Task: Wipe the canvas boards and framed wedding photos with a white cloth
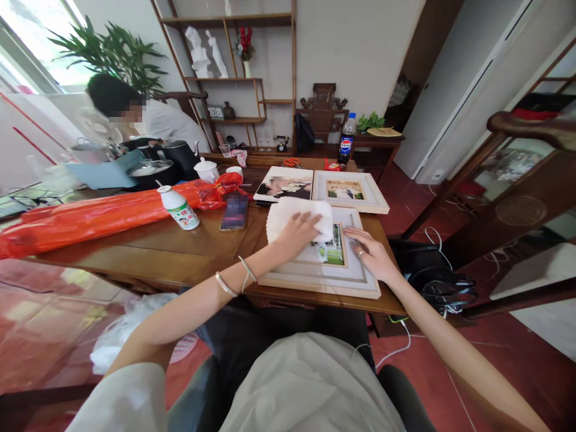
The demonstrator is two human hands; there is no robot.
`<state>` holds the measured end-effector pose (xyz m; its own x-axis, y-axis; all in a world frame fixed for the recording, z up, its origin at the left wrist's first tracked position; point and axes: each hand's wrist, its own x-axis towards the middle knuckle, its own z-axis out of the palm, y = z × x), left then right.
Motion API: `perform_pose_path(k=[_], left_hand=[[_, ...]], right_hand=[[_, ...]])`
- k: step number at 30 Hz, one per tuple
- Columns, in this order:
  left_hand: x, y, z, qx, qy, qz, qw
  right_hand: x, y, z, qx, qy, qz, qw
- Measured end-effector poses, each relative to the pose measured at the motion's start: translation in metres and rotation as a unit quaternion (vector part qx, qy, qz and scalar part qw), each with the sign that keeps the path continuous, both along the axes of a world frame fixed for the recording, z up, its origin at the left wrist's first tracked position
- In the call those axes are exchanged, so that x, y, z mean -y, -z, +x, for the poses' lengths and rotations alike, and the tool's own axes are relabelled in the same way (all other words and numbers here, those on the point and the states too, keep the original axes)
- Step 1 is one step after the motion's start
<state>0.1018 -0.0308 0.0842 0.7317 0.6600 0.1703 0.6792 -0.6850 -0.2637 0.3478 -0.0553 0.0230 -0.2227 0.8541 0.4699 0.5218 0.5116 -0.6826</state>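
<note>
- An orange bag [90, 219] lies along the table [180, 249], at nine o'clock from the hands. A person [157, 120] bends over pots behind it, at about ten o'clock.
- A white bottle [180, 207] stands by the bag, with a phone [234, 211] lying just right of it.
- The left hand [297, 234] presses a white cloth [288, 213] onto the picture frame [324, 282], fingers curled over the cloth.
- The picture frame lies flat at the table's near edge.
- The right hand [371, 255] rests on the frame's right border, at three o'clock from the left hand, fingers loosely spread and holding nothing.
- Two more frames [364, 204] lie at twelve o'clock, with a soda bottle [346, 141] beyond them.
- A black bag [432, 282] sits at four o'clock.
</note>
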Motion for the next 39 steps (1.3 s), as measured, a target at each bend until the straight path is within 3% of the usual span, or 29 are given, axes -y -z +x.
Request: perform_pose_path(k=[4, 9, 12, 17, 20, 22, 25, 30, 34, 36, 39], left_hand=[[-0.031, 0.0, -0.011, 0.008, 0.009, 0.065, 0.998], [-0.032, 0.008, -0.02, 0.006, 0.012, -0.005, 1.0], [-0.011, 0.003, -0.018, 0.005, 0.009, -0.047, 0.999], [0.05, -0.013, -0.011, -0.034, 0.039, -0.103, 0.993], [0.082, -0.016, -0.008, -0.051, 0.047, -0.093, 0.993], [0.091, -0.013, -0.007, -0.053, 0.036, -0.07, 0.995], [0.079, -0.002, -0.008, -0.038, 0.016, -0.036, 0.998], [0.013, 0.016, -0.022, -0.007, -0.006, 0.007, 1.0], [-0.028, 0.017, -0.031, 0.028, 0.002, 0.019, 0.999], [-0.034, 0.014, -0.031, 0.033, -0.006, 0.013, 0.999], [-0.027, 0.01, -0.027, 0.007, -0.004, -0.009, 1.0]], right_hand=[[0.0, 0.001, 0.0, 0.004, -0.001, 0.005, 1.0], [0.0, 0.001, 0.0, 0.006, 0.006, -0.006, 1.0], [0.0, 0.0, 0.0, 0.012, 0.004, -0.009, 1.0], [0.0, -0.001, 0.0, 0.016, 0.007, -0.009, 1.0], [0.0, -0.001, 0.0, 0.021, 0.008, -0.009, 1.0], [0.0, -0.001, 0.0, 0.025, 0.007, -0.008, 1.0], [-0.001, 0.001, 0.001, 0.026, 0.004, -0.003, 1.0], [-0.002, 0.003, 0.001, 0.016, 0.007, 0.004, 1.0], [-0.002, 0.004, 0.001, 0.012, 0.005, 0.005, 1.0], [-0.002, 0.005, 0.001, 0.011, 0.002, 0.001, 1.0], [-0.003, 0.005, 0.002, 0.013, -0.002, 0.0, 1.0]])
